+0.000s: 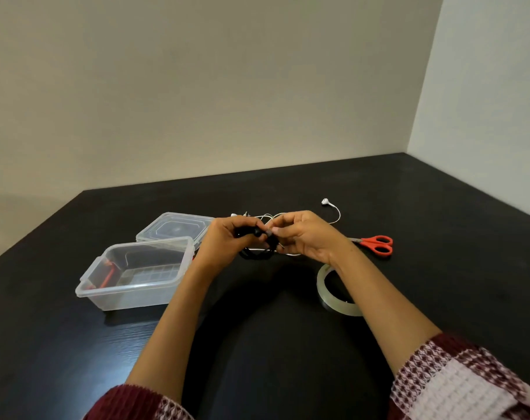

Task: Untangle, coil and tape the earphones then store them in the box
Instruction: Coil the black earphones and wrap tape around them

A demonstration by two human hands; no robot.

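Two hands hold the thin black earphones (259,232)

I see both hands close together in the middle of the frame, over the flat black table (439,207). The left hand (227,241) has its fingers curled round one black ear bud. The right hand (306,237) pinches another small black bit between thumb and fingertips. The two hands almost touch. A loop of black cord hangs down under them, close to the table.

The thin white earphones (325,201) lie on the table behind the hands. One white bud sits alone to the upper right of the hands, and its cord curls back behind the right hand. I cannot tell if the white cord and the black cord are tangled together.

The clear plastic box (130,295) stands open at the left of the frame, near the left hand but not touching it. A thin red thing (108,274) lies inside it at its left end. The clear flat lid (174,227) lies just behind the box. The red-handled scissors (379,244) lie to the right of the right hand. The roll of clear sticky tape (338,306) lies flat under the right wrist.
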